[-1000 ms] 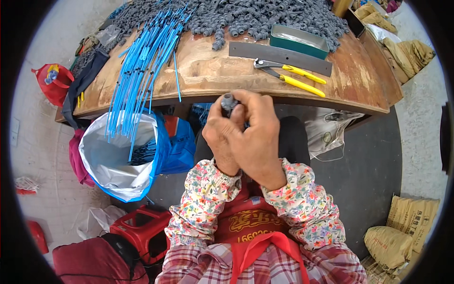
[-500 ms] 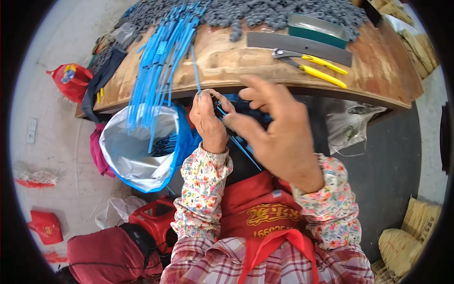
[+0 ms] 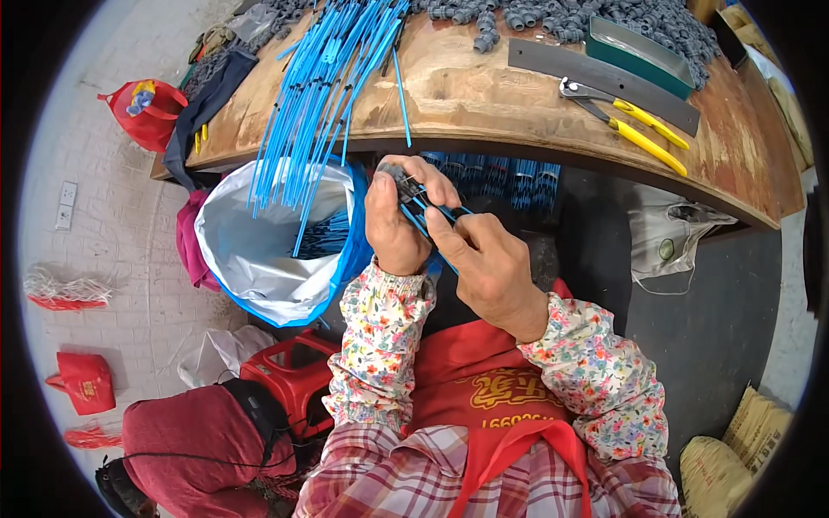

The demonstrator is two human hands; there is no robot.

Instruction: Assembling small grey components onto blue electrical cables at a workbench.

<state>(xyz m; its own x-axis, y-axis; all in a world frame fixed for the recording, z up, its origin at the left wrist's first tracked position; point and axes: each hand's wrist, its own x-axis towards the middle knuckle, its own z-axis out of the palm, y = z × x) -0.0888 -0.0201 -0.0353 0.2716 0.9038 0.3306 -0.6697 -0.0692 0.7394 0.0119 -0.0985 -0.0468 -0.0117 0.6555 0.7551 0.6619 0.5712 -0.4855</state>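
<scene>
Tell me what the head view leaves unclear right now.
Head view: thin blue plastic strips, partly covered by the left hand and right hand; number unclear.
Head view: heap of grey ribbed plastic fittings, cut off by the top edge.
Head view: blue bundles beneath the brown wooden table, partly hidden by its near edge.

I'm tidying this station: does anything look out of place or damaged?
Rather than lying fully on the wooden table, the blue strips jut past its edge unevenly, toward the open bag. The table also looks scuffed, with pale patches.
</scene>
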